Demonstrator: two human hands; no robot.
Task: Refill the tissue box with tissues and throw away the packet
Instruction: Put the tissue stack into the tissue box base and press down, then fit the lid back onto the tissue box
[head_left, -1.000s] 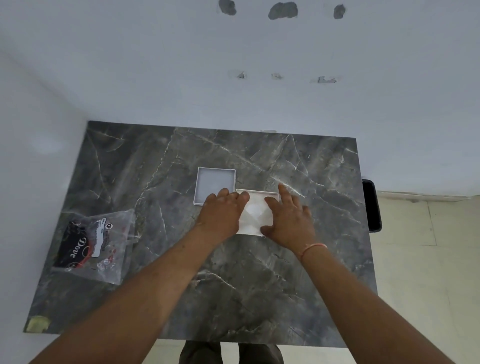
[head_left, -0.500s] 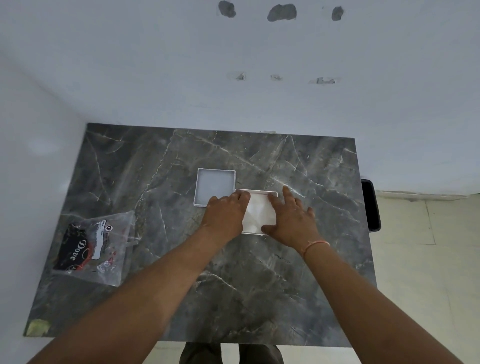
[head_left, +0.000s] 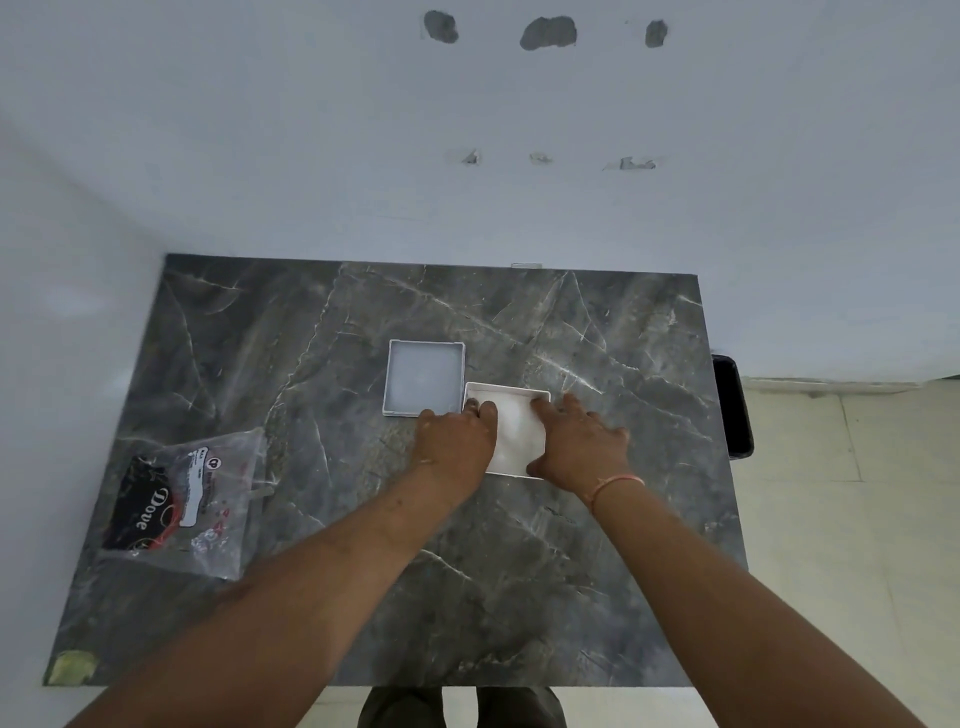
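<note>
Since a second ago you had pressed the tissues (head_left: 511, 431) flatter into the box (head_left: 506, 391); the raised fold was gone. Your left hand (head_left: 457, 444) lay open on the box's left edge, and your right hand (head_left: 579, 441) lay open on its right side, thumb at the near corner. The lid (head_left: 423, 376) waited just beside it. The packet (head_left: 179, 496) lay well apart on the tabletop (head_left: 519, 571), probably empty, though glare made this unclear. Your hands hid the box's sides.

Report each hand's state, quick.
Left hand: open, pressing on the tissues in the box.
Right hand: open, flat on the same tissues.
</note>
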